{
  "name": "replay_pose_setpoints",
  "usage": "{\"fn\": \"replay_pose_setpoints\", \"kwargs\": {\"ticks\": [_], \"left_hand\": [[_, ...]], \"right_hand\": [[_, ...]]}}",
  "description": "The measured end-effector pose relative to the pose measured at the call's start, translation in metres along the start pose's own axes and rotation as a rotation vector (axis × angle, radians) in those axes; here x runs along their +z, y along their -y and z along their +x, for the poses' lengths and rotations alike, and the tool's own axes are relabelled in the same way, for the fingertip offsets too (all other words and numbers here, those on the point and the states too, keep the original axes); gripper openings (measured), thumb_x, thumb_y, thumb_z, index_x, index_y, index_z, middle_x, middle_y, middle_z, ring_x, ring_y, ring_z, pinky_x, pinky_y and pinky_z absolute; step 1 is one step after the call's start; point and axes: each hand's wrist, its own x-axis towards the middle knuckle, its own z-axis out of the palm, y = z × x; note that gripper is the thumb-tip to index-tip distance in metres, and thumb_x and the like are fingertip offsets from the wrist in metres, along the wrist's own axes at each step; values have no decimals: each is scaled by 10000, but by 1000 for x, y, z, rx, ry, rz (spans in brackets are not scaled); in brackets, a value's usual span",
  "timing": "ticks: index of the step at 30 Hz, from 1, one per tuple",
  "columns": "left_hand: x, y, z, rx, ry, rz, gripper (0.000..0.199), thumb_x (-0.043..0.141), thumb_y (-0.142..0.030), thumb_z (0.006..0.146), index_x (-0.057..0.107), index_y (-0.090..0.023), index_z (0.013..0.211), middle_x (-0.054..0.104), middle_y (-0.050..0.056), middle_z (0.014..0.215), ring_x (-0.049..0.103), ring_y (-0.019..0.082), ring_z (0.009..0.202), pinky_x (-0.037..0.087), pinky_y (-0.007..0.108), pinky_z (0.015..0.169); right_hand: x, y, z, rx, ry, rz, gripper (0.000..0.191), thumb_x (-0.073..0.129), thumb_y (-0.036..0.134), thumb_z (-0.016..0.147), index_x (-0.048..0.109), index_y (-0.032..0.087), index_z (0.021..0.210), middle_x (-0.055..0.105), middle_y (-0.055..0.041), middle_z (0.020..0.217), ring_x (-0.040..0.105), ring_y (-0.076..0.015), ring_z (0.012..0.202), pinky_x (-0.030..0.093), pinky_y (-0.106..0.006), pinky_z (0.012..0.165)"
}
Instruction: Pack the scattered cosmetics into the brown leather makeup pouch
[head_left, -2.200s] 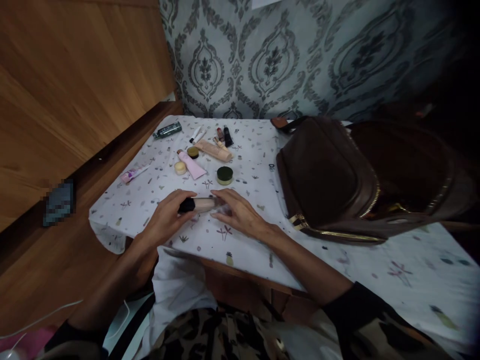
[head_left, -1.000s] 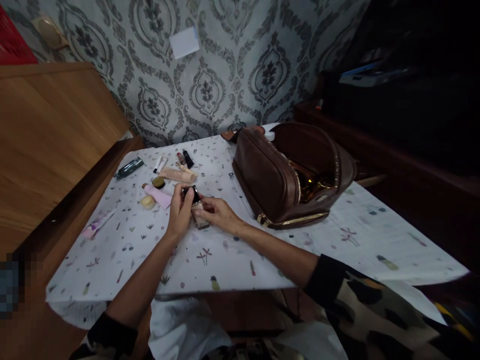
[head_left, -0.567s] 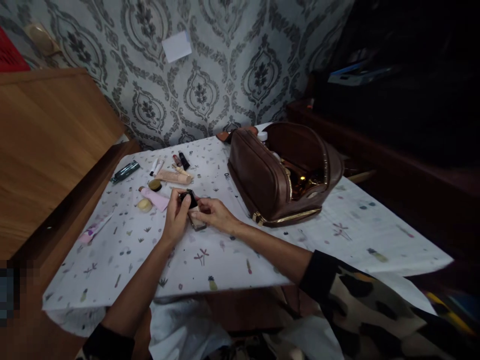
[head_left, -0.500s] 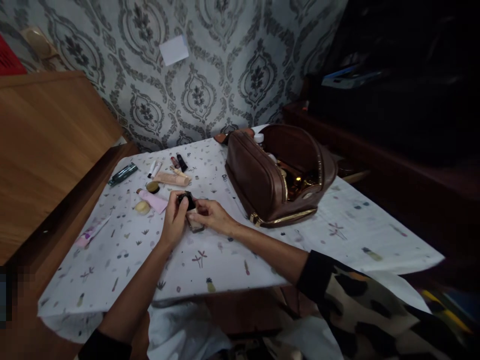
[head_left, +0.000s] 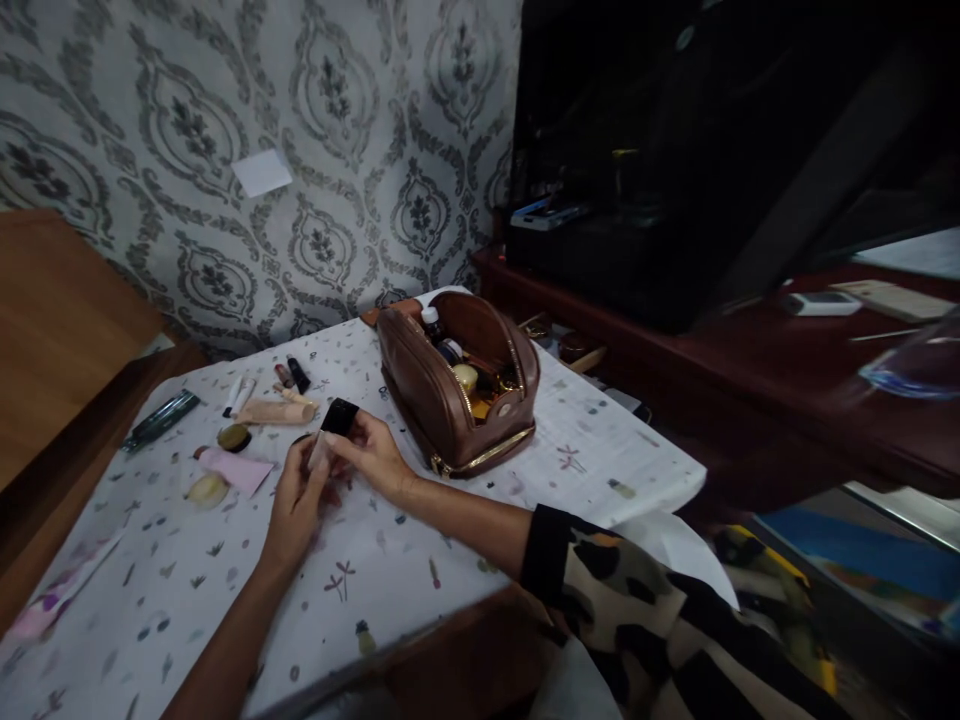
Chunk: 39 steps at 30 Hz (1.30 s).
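Between my two hands is a small foundation bottle (head_left: 321, 450) with beige contents and a square black cap (head_left: 340, 416). My left hand (head_left: 294, 505) is closed around its body from the left. From the right, my right hand (head_left: 375, 458) grips it near the cap, which tilts up and away from me. Fingers hide much of the bottle. Just beyond the hands lie a beige tube (head_left: 276, 412), a pink tube (head_left: 236, 470), a dark-lidded round jar (head_left: 234, 437) and a pale round jar (head_left: 207, 490).
A brown cosmetic bag (head_left: 439, 395) stands unzipped at the right, with bottles and jars inside. Farther left lie a dark green tube (head_left: 161, 418), a black tube (head_left: 298, 374) and a pink-purple tube (head_left: 56, 600) on the printed tablecloth (head_left: 405, 570). A dark red shelf (head_left: 787, 350) is at the right.
The view has turned right, so the table things sit farther left. The bottle has been turned in my hands; its black cap now points up and right. Both hands still hold it.
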Motion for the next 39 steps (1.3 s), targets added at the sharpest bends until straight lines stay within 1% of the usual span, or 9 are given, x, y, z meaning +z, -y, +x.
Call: {"fn": "replay_pose_setpoints", "kwargs": {"ticks": [4,9,13,19,23,28,31,36,39], "left_hand": [[1,-6,0,-101,21,-97,500,603,-665,875,597,-212,1086,571,-35,658,512,116,502,396,208,417],[1,-21,0,-95,-150,0,570,459,-751,900,617,-208,829,502,-33,508,401,111,407,340,243,382],[1,-31,8,-36,-56,76,626,370,-702,960,525,-208,608,445,-10,453,392,112,417,354,243,428],[28,-48,33,-165,-105,-478,416,667,-535,842,519,-185,673,450,-63,490,341,63,375,290,180,381],[48,-58,51,-171,-157,-604,305,744,-424,754,572,-172,735,607,-43,633,543,82,516,419,168,467],[64,-68,64,-57,-51,-611,248,768,-328,649,649,-164,792,649,-35,727,607,113,663,495,191,589],[72,-81,68,55,9,-501,219,734,-357,734,654,-173,823,653,-25,773,607,117,687,492,194,612],[85,-109,75,346,42,-85,290,554,-460,948,676,-198,968,687,22,953,642,166,915,509,244,844],[93,-119,82,533,73,203,367,468,-482,994,678,-191,1072,696,66,1110,625,216,1076,467,314,993]], "right_hand": [[-1,5,1,-22,-9,-18,528,761,586,688,580,184,978,618,-27,879,568,-155,738,501,-276,605],[-2,20,-1,-159,17,-237,388,745,484,739,582,176,909,553,17,800,501,-129,749,425,-255,663],[-1,42,-2,-169,40,-294,366,752,456,740,559,188,898,535,38,791,480,-117,727,396,-244,655],[-4,76,-3,-341,-10,-585,295,754,321,769,484,212,817,507,50,781,511,-127,744,416,-244,683],[-13,95,-12,-481,55,-825,252,730,297,819,512,216,914,550,7,928,556,-161,849,467,-279,780],[-26,117,-28,-531,103,-897,234,667,262,881,529,222,1066,598,-40,1093,599,-191,955,484,-301,832],[-34,132,-36,-568,16,-857,205,676,299,876,543,221,1012,613,-23,1015,601,-185,903,480,-294,807],[-55,161,-44,-567,-235,-767,232,699,373,831,547,211,894,580,17,821,563,-157,767,456,-272,733],[-74,170,-45,-553,-320,-727,258,710,360,808,578,202,964,599,15,834,572,-153,757,461,-270,723]]}}
